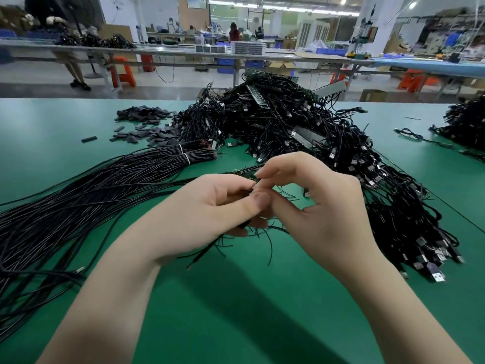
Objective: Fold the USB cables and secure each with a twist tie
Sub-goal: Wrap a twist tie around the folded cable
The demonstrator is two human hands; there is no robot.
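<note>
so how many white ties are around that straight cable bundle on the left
2, side by side near the far end of the bundle: one farther, one nearer. Others may be hidden.

Both hands, left (210, 206) and right (315, 203), pinch a folded black cable (245, 224) over the green table (262, 311)

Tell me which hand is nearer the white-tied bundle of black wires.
Left. The left hand sits just below and right of the white-tied bundle; the right hand lies farther right, beyond the left.

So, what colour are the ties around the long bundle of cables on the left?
White: two ties wrap the black bundle, seen in the head view.
</note>
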